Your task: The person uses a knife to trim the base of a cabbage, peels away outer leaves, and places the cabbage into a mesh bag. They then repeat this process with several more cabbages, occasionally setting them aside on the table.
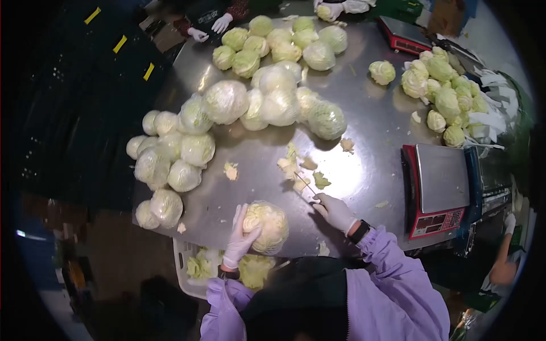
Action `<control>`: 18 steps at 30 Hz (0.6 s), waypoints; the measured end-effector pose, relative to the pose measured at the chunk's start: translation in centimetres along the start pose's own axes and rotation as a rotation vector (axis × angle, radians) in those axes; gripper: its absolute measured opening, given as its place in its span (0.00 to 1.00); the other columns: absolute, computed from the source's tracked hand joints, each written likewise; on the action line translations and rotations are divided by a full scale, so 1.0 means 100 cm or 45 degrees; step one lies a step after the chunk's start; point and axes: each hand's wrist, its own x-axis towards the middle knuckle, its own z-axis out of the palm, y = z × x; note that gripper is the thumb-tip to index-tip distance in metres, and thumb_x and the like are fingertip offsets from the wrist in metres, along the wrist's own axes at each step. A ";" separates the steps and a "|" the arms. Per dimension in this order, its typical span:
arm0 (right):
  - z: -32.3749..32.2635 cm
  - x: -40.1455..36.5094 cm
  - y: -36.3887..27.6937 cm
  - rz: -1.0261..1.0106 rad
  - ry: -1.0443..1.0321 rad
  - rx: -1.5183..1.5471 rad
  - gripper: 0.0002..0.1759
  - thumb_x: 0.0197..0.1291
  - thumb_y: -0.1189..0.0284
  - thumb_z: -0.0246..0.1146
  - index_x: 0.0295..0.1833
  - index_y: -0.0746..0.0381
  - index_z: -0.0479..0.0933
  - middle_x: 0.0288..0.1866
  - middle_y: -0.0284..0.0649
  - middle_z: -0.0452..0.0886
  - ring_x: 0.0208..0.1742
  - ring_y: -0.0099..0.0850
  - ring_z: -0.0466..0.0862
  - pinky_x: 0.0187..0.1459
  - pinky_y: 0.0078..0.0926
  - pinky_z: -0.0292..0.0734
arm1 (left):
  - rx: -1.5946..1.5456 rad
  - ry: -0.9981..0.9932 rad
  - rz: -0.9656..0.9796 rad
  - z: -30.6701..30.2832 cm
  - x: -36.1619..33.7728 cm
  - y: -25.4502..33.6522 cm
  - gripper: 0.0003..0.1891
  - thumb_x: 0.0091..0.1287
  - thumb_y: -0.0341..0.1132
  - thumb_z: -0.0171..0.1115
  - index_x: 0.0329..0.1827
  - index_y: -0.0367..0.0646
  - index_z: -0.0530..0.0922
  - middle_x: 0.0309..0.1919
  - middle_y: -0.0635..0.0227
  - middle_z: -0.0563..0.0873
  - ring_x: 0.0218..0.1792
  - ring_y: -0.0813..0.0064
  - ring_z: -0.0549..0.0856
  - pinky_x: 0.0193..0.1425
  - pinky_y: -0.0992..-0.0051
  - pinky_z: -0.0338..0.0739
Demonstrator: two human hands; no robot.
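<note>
Against your left hand (pixel 241 241), the cabbage (pixel 268 228) sits cupped by fingers and thumb; your right hand (pixel 336 213) grips a thin knife (pixel 306 184), its blade angled toward leaf scraps (pixel 289 167) beyond. Brace the cabbage firmly, keeping your left fingers clear of the edge.

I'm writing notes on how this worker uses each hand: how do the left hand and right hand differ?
The left hand cups the side of a cabbage; the right hand holds a thin knife. The left hand is spread, while the right hand is curled. Both wear whitish gloves and dark wristbands.
</note>
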 end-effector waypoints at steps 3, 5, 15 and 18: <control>0.014 -0.019 -0.035 -0.121 0.017 0.069 0.16 0.67 0.63 0.56 0.56 0.60 0.75 0.47 0.48 0.81 0.47 0.47 0.82 0.46 0.39 0.77 | 0.191 0.247 -0.193 0.020 -0.024 0.014 0.40 0.59 0.30 0.69 0.72 0.32 0.57 0.62 0.52 0.70 0.64 0.65 0.71 0.68 0.68 0.67; 0.037 -0.025 -0.054 -0.311 0.111 0.064 0.22 0.68 0.63 0.54 0.64 0.61 0.69 0.57 0.52 0.77 0.48 0.48 0.82 0.46 0.39 0.78 | 0.133 0.393 -0.196 0.030 -0.026 0.011 0.37 0.59 0.32 0.71 0.68 0.29 0.61 0.59 0.51 0.73 0.60 0.65 0.74 0.65 0.68 0.69; 0.059 0.008 -0.062 -0.272 0.043 -0.051 0.21 0.69 0.60 0.51 0.63 0.56 0.71 0.47 0.49 0.82 0.38 0.53 0.83 0.39 0.45 0.79 | 0.342 0.464 -0.267 0.045 -0.012 0.024 0.40 0.51 0.44 0.76 0.63 0.30 0.67 0.56 0.44 0.75 0.59 0.49 0.74 0.64 0.59 0.68; 0.046 0.028 -0.036 -0.253 -0.117 0.010 0.20 0.71 0.58 0.48 0.60 0.54 0.73 0.44 0.49 0.84 0.44 0.49 0.83 0.46 0.40 0.78 | 0.461 0.412 -0.223 0.046 -0.010 0.032 0.42 0.51 0.46 0.76 0.63 0.30 0.67 0.56 0.43 0.74 0.60 0.48 0.74 0.65 0.59 0.68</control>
